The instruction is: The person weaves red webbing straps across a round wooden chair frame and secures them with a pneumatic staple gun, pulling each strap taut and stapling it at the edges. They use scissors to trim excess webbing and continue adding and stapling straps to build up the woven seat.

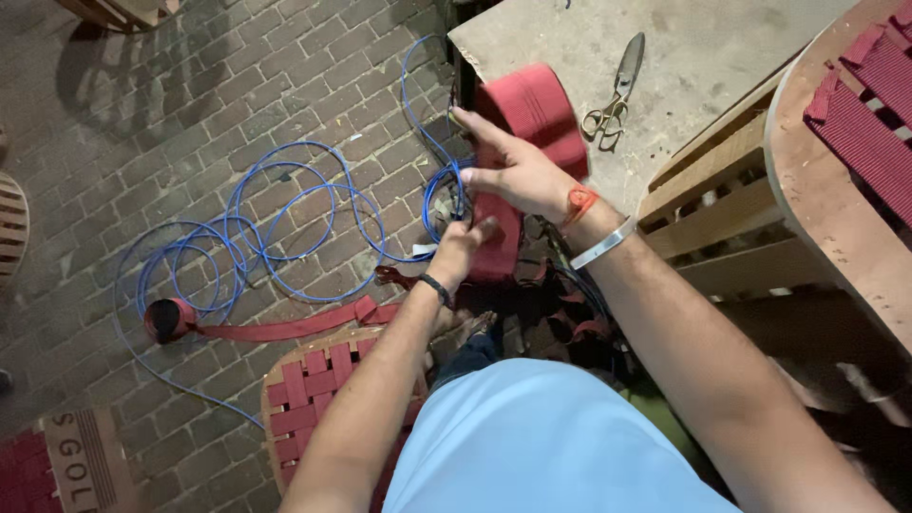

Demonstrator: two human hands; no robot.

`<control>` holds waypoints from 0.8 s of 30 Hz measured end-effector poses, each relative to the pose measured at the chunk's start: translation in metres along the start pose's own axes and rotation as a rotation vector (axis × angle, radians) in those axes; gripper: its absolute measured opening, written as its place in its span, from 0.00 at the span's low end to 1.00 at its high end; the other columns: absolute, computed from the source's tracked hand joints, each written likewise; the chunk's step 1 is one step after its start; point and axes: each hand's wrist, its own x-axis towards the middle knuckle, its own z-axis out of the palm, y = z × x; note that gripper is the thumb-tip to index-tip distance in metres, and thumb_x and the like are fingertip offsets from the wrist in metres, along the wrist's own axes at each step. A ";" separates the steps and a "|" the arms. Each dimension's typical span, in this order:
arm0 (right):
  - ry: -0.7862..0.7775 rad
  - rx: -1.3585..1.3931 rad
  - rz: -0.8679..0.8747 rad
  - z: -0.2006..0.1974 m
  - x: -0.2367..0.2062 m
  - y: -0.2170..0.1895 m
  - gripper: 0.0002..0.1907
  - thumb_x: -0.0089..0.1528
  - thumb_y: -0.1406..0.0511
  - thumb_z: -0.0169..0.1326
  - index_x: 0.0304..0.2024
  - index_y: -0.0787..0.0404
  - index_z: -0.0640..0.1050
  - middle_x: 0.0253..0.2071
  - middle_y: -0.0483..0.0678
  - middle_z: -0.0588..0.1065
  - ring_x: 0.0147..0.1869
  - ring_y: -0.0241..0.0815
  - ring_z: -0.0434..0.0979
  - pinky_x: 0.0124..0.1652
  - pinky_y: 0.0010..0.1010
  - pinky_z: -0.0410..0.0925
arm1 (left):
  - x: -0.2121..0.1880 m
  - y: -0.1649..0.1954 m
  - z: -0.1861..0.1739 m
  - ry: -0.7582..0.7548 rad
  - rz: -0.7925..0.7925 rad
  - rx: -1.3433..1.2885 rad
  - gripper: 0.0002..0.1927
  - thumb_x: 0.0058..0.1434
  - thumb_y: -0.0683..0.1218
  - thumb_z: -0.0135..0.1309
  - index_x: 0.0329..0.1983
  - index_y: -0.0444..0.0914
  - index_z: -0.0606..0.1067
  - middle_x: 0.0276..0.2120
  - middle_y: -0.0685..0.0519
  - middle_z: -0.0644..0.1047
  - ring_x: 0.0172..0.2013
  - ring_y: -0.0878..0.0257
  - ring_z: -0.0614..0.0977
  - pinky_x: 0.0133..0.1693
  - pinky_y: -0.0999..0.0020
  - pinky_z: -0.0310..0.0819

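Brick floor, grey worktable. Left hand is gripping red webbing; right hand, fingers extended, is pressing it flat.

Single head-worn view; I see it looking steeply down from close above the person's forearms, over the brick floor and bench corner.
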 end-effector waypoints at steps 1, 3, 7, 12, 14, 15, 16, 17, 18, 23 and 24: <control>0.017 0.091 0.110 0.002 -0.002 0.008 0.37 0.64 0.65 0.60 0.73 0.63 0.62 0.72 0.53 0.63 0.74 0.42 0.60 0.67 0.34 0.59 | -0.001 0.007 0.000 -0.013 0.030 -0.082 0.15 0.72 0.48 0.55 0.46 0.30 0.81 0.40 0.53 0.82 0.40 0.66 0.80 0.45 0.68 0.74; 0.047 0.272 0.329 0.008 -0.009 0.022 0.31 0.64 0.62 0.58 0.68 0.61 0.67 0.65 0.50 0.72 0.68 0.41 0.72 0.63 0.32 0.67 | -0.006 0.028 0.003 -0.022 0.056 -0.315 0.15 0.73 0.49 0.53 0.46 0.31 0.80 0.40 0.50 0.82 0.40 0.63 0.82 0.46 0.64 0.76; 0.291 0.674 0.270 0.026 -0.049 0.038 0.24 0.67 0.57 0.54 0.62 0.63 0.73 0.57 0.49 0.76 0.61 0.39 0.77 0.59 0.33 0.71 | -0.010 0.098 0.002 -0.052 0.174 -0.641 0.14 0.71 0.50 0.53 0.48 0.34 0.78 0.42 0.49 0.83 0.41 0.58 0.84 0.48 0.60 0.78; 0.017 0.368 0.455 0.045 -0.077 0.058 0.23 0.64 0.59 0.60 0.59 0.63 0.78 0.47 0.45 0.77 0.45 0.37 0.72 0.45 0.33 0.67 | -0.014 0.170 -0.006 -0.018 0.398 -0.705 0.14 0.71 0.50 0.53 0.48 0.33 0.78 0.44 0.49 0.82 0.44 0.57 0.84 0.51 0.57 0.79; -0.087 0.231 0.377 0.050 -0.080 0.068 0.22 0.60 0.62 0.64 0.55 0.63 0.79 0.46 0.44 0.80 0.48 0.35 0.76 0.49 0.31 0.69 | -0.013 0.190 -0.016 -0.021 0.530 -0.727 0.16 0.72 0.51 0.54 0.49 0.33 0.78 0.45 0.49 0.82 0.46 0.57 0.83 0.52 0.57 0.78; -0.137 0.162 0.338 0.052 -0.082 0.074 0.21 0.57 0.64 0.65 0.53 0.63 0.80 0.46 0.43 0.81 0.49 0.34 0.77 0.52 0.29 0.70 | -0.010 0.200 -0.024 0.037 0.580 -0.724 0.13 0.74 0.50 0.55 0.49 0.34 0.77 0.45 0.51 0.81 0.47 0.58 0.82 0.54 0.56 0.78; -0.169 0.130 0.405 0.052 -0.086 0.079 0.20 0.57 0.65 0.65 0.52 0.62 0.81 0.45 0.43 0.82 0.49 0.34 0.78 0.51 0.29 0.70 | -0.006 0.210 -0.033 0.094 0.629 -0.719 0.12 0.76 0.49 0.57 0.49 0.35 0.76 0.46 0.52 0.80 0.48 0.59 0.81 0.55 0.55 0.77; -0.203 0.099 0.472 0.050 -0.090 0.083 0.20 0.57 0.67 0.64 0.52 0.60 0.81 0.45 0.43 0.82 0.48 0.34 0.78 0.51 0.29 0.71 | 0.000 0.222 -0.044 0.240 0.678 -0.651 0.14 0.72 0.50 0.57 0.51 0.35 0.77 0.47 0.53 0.81 0.51 0.62 0.81 0.57 0.59 0.75; -0.238 0.068 0.537 0.049 -0.095 0.088 0.19 0.57 0.68 0.63 0.52 0.59 0.82 0.44 0.43 0.82 0.48 0.34 0.79 0.50 0.29 0.71 | 0.004 0.232 -0.053 0.385 0.727 -0.578 0.17 0.68 0.51 0.57 0.53 0.35 0.79 0.49 0.54 0.83 0.53 0.65 0.81 0.59 0.64 0.73; -0.159 0.080 0.647 0.056 -0.117 0.111 0.09 0.61 0.69 0.59 0.43 0.64 0.81 0.42 0.47 0.83 0.48 0.38 0.82 0.51 0.28 0.72 | -0.011 0.275 -0.107 0.246 0.912 -0.569 0.16 0.72 0.50 0.59 0.56 0.36 0.76 0.52 0.53 0.80 0.56 0.58 0.80 0.60 0.53 0.75; -0.108 0.231 0.623 0.057 -0.119 0.115 0.07 0.62 0.69 0.57 0.41 0.67 0.81 0.42 0.49 0.84 0.48 0.39 0.83 0.51 0.28 0.73 | -0.015 0.283 -0.114 0.225 0.923 -0.568 0.17 0.71 0.51 0.60 0.56 0.36 0.76 0.52 0.52 0.80 0.55 0.56 0.81 0.59 0.52 0.76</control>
